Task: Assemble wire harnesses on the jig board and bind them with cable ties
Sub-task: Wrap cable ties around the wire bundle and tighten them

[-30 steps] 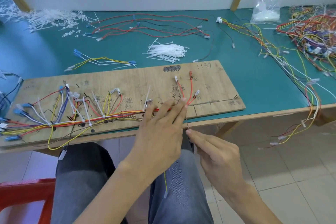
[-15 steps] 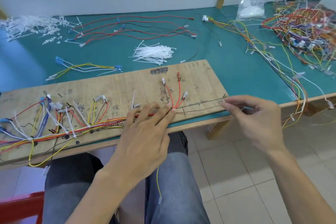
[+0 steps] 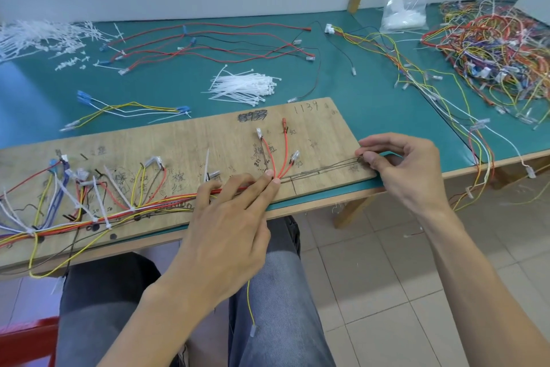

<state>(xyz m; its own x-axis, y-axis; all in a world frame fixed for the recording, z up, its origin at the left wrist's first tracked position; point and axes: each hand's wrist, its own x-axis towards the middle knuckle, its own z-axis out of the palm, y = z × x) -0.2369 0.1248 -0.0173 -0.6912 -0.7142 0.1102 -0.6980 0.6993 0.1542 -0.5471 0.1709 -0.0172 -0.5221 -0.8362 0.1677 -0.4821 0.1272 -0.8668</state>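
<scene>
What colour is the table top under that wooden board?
The flat table top is teal green, clearest in the head view.

Wiring workshop: wooden jig board (image 3: 184, 146), green bench (image 3: 387, 116), cable ties (image 3: 242, 86), tangled wire heap (image 3: 500, 51).

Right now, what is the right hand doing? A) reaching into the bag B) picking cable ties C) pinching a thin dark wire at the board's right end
C: the right hand pinches the thin dark wire at the jig board's right end.
</scene>
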